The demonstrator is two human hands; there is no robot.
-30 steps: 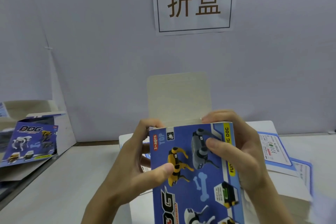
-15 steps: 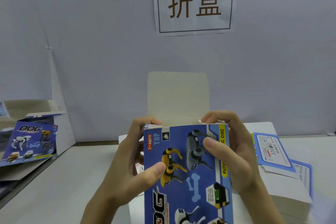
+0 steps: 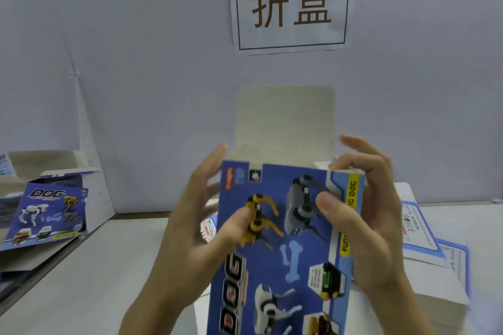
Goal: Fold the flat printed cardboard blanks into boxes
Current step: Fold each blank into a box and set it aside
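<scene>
I hold a blue printed box (image 3: 288, 250) with toy dogs on its front, raised in front of me. Its plain beige top flap (image 3: 285, 117) stands upright above the open end. My left hand (image 3: 196, 228) grips the left edge, thumb on the yellow dog print, fingers stretched along the side. My right hand (image 3: 364, 215) grips the right edge, thumb on the front, fingers curled over the top corner at a small side flap.
A stack of flat blanks (image 3: 435, 261) lies on the white table (image 3: 81, 280) behind the box to the right. At the left a folded blue box (image 3: 46, 215) leans among others. A paper sign (image 3: 291, 3) hangs on the wall.
The box has risen and come closer to me. The fingers of both hands have loosened and spread at its top corners, where before they curled tightly over the top edge.
</scene>
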